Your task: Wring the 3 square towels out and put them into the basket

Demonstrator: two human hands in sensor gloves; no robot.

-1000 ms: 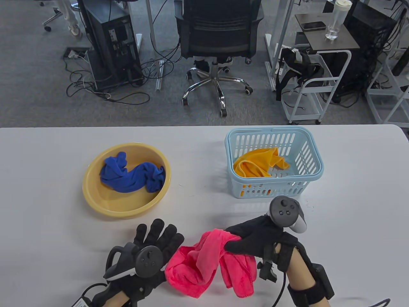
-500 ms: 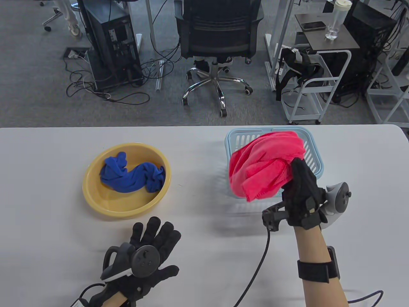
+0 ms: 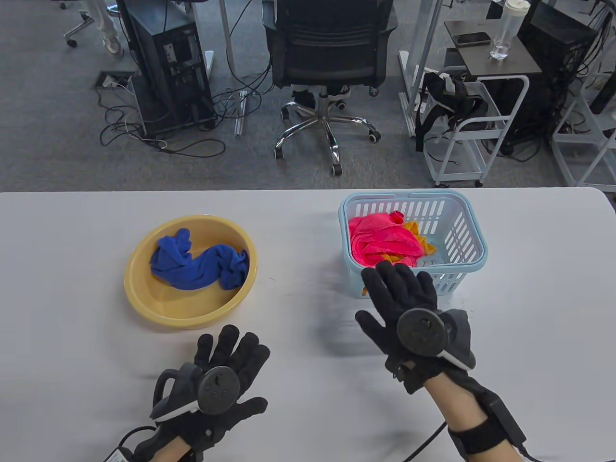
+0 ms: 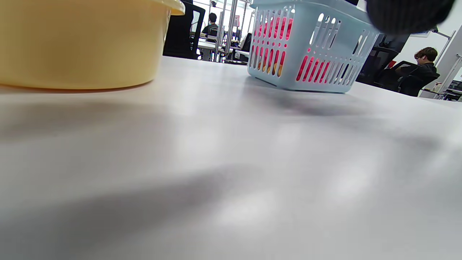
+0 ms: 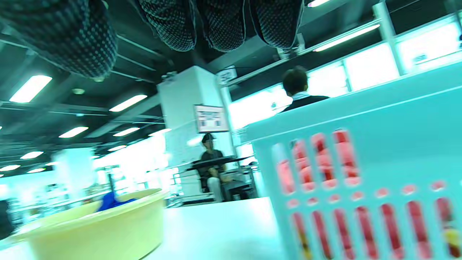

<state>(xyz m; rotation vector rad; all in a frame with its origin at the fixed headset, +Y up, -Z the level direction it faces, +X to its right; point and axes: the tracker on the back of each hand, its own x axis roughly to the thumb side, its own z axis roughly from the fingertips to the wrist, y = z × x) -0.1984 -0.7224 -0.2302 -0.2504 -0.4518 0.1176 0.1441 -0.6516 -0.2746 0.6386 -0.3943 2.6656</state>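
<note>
A pink towel [image 3: 380,240] lies bunched in the light blue basket [image 3: 469,226], on top of an orange towel [image 3: 422,240] that shows at its edge. Through the basket's slots [image 4: 310,68] the pink shows in the left wrist view too. A blue towel [image 3: 197,262] lies twisted in the yellow basin [image 3: 144,303]. My right hand [image 3: 402,293] hovers just in front of the basket, fingers spread and holding nothing. Flat on the table near the front edge lies my left hand [image 3: 231,353], fingers straight and empty.
The basin [image 5: 90,231] stands left of the basket [image 5: 379,162] with a gap of bare table between them. Beyond the table's far edge are an office chair [image 3: 329,62], a computer tower [image 3: 166,62] and a white cart [image 3: 474,120].
My right hand carried the pink towel from the table front up over the basket, let it go inside, and drew back toward me. The left hand barely moved.
</note>
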